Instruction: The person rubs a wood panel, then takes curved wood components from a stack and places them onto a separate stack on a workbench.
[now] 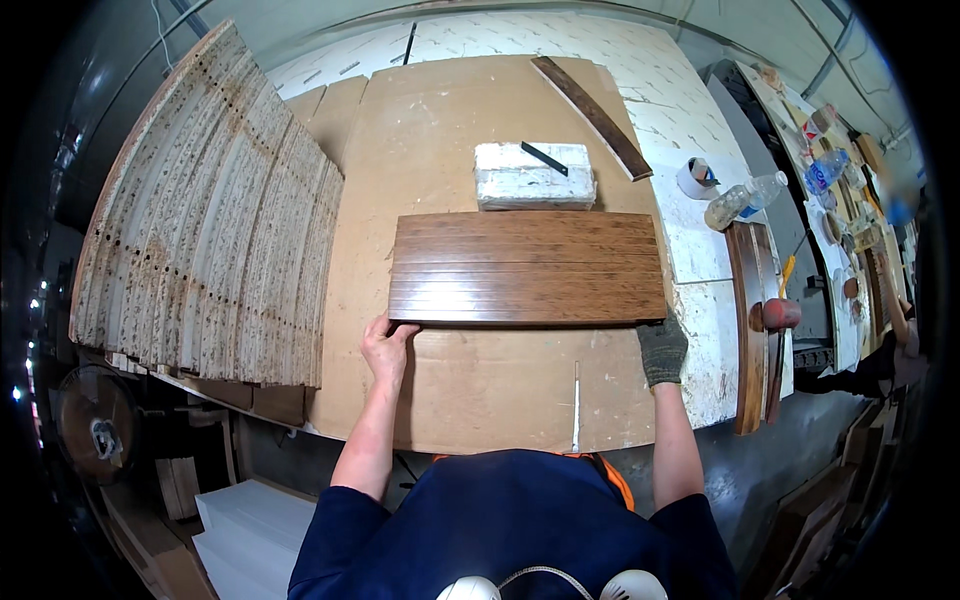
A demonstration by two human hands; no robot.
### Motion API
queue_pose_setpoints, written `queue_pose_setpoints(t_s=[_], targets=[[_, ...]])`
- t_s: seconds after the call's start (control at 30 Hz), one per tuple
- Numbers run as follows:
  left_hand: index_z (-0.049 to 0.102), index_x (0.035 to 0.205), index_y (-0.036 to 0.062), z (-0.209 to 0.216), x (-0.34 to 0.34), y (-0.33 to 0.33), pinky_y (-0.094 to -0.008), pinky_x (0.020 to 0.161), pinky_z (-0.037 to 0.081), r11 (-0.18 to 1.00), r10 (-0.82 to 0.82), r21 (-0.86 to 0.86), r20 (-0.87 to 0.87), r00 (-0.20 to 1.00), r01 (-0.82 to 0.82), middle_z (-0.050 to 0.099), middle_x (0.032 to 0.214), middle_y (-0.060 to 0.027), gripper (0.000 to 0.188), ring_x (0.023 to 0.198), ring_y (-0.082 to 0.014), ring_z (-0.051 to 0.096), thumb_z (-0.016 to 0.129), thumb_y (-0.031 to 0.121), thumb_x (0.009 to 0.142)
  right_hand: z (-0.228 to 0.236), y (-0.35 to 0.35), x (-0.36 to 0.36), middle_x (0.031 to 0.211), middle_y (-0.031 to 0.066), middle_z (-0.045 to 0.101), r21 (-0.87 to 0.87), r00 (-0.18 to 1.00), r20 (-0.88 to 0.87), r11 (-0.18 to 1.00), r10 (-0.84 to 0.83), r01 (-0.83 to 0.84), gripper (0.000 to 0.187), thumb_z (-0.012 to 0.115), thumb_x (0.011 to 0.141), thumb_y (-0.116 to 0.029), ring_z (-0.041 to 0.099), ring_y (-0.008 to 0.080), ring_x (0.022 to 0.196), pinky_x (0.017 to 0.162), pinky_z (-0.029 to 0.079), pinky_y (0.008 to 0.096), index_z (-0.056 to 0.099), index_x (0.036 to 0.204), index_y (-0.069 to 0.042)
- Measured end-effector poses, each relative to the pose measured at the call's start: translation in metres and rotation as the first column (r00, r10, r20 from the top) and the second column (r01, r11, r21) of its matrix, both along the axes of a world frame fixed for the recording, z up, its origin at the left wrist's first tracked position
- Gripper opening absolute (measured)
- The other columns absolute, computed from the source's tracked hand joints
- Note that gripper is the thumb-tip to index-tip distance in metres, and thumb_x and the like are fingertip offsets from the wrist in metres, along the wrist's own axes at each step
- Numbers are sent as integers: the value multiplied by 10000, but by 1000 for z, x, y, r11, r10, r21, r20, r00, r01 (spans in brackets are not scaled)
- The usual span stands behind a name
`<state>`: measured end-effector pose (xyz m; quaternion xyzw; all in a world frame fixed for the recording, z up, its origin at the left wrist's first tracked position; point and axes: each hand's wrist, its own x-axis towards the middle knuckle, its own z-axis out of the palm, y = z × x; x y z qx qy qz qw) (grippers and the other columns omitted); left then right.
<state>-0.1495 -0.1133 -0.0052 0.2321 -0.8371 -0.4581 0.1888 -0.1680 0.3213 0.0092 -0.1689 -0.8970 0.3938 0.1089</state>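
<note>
A brown wood-grain panel (525,265) with grooves running along its length lies across the middle, its near edge toward me. My left hand (387,345), bare, grips the near left corner, with the thumb along the edge and the other fingers partly hidden. At the near right corner my right hand (664,350), in a dark grey glove, holds the panel; its fingertips are hidden by the wood. Just beyond the panel's far edge sits a white wrapped block (530,188), and a short black strip (545,158) rests on top of it.
Cardboard (490,390) covers the table. Tall stacked boards (210,220) stand at left. A dark wooden strip (595,118) lies far right. Along the right are a white cup (694,180), plastic bottles (748,198), wooden pieces (748,340) and a red-headed mallet (781,313). Another person (905,345) is at far right.
</note>
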Motion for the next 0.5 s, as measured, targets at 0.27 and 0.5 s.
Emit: queue_pose_setpoints(t_s=[0.27, 0.5], targets=[[721, 858, 48, 5, 1, -1, -319, 728, 487, 999, -17, -38, -15, 1000, 17, 666, 815, -84, 247, 777, -200, 610, 775, 69, 618, 2, -1, 2, 989, 184, 662, 21, 999, 47, 1000, -8, 7, 402, 677, 759, -204, 638, 328, 905, 789, 497, 386, 609, 1129, -61], [635, 1117, 36, -6, 2, -19, -350, 822, 484, 994, -45, -97, 104, 994, 55, 618, 1054, -144, 481, 904, -255, 601, 779, 54, 659, 3, 1, 4, 1116, 160, 636, -69, 995, 60, 995, 76, -72, 637, 744, 703, -125, 648, 252, 873, 769, 510, 340, 500, 1283, -24]])
